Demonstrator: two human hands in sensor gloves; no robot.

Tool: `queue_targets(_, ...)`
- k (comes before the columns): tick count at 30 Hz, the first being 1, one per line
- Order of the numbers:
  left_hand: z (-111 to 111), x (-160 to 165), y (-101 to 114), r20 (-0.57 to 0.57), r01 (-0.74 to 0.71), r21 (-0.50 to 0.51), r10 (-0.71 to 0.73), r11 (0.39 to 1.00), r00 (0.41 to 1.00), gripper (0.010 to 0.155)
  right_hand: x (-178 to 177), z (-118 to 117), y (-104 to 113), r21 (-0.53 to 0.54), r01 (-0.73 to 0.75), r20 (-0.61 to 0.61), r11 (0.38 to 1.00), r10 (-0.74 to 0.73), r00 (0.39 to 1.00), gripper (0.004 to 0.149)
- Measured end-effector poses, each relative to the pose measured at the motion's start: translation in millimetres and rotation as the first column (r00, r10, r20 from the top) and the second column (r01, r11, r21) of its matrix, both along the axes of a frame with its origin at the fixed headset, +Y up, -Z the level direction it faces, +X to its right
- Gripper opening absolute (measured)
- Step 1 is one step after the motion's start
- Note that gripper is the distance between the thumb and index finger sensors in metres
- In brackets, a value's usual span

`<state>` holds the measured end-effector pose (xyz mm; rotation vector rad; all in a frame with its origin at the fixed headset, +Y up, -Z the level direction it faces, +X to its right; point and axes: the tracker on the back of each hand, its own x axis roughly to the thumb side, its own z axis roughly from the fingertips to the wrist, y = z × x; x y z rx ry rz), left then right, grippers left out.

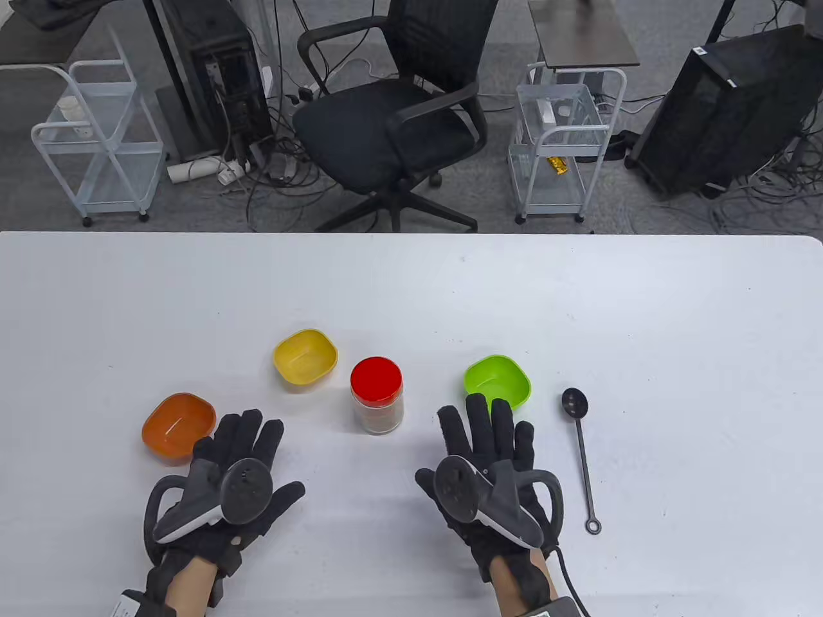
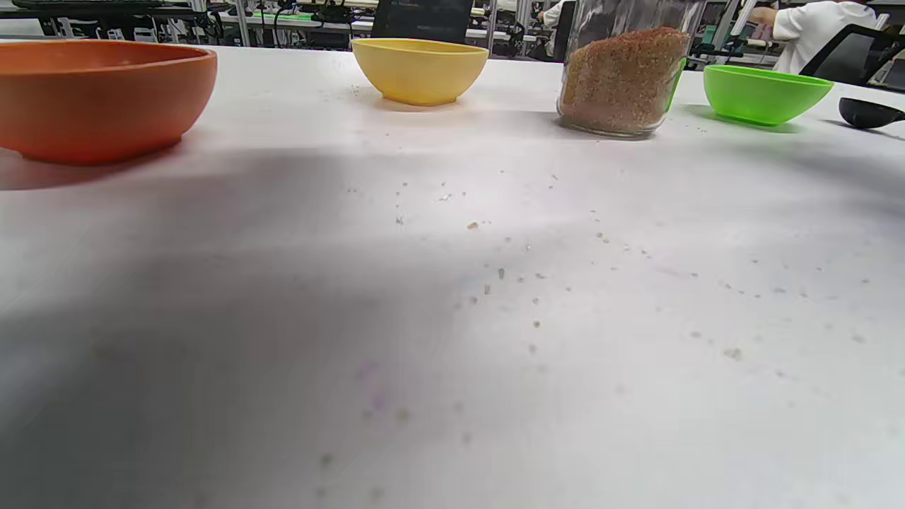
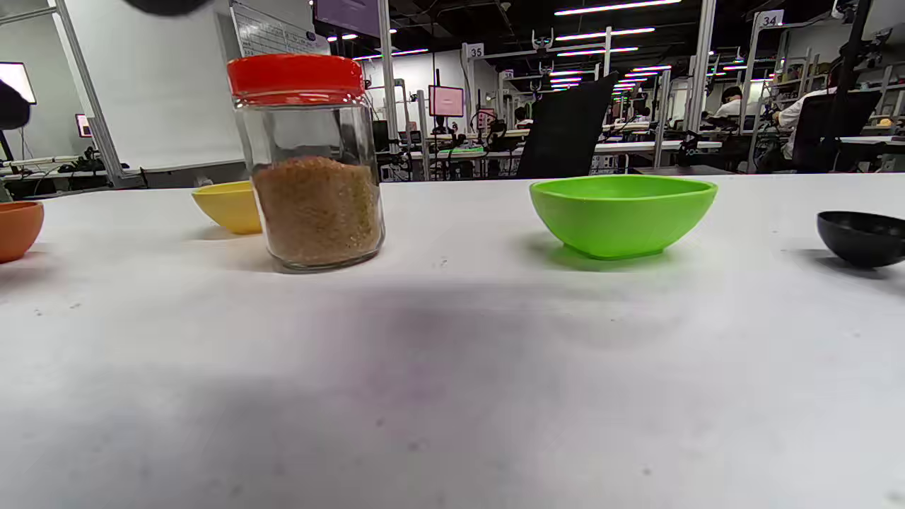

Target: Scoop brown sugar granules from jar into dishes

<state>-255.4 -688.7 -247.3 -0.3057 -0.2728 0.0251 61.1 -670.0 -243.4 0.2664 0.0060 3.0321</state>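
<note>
A glass jar [image 1: 377, 403] with a red lid [image 1: 376, 380] stands mid-table, about half full of brown sugar [image 3: 318, 208]; it also shows in the left wrist view [image 2: 622, 71]. Three dishes lie around it: orange [image 1: 178, 427], yellow [image 1: 305, 358] and green [image 1: 497, 382]. A black spoon [image 1: 582, 450] lies right of the green dish. My left hand [image 1: 241, 443] rests flat and open by the orange dish. My right hand [image 1: 488, 430] rests flat and open just below the green dish. Both hands hold nothing.
Scattered sugar grains [image 2: 495, 272] lie on the white table [image 1: 675, 321] in front of my left hand. Behind the table's far edge stand an office chair [image 1: 392, 116] and two white carts [image 1: 566, 141].
</note>
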Motion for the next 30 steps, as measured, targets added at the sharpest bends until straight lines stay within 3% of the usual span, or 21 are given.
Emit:
queue_targets(19, 1, -5, -2, -0.039, 0.0, -0.026, -0.001, 1.0, 0.999, 0.092, -5, -2, -6, -0.042, -0.003, -0.022, 0.999, 0.002, 1.0, 0.086)
queue_targets(30, 2, -7, -5, -0.072, 0.003, -0.061, -0.008, 0.998, 0.997, 0.093, -21, -17, 11, -0.028, -0.027, -0.054, 0.999, 0.026, 0.998, 0.086)
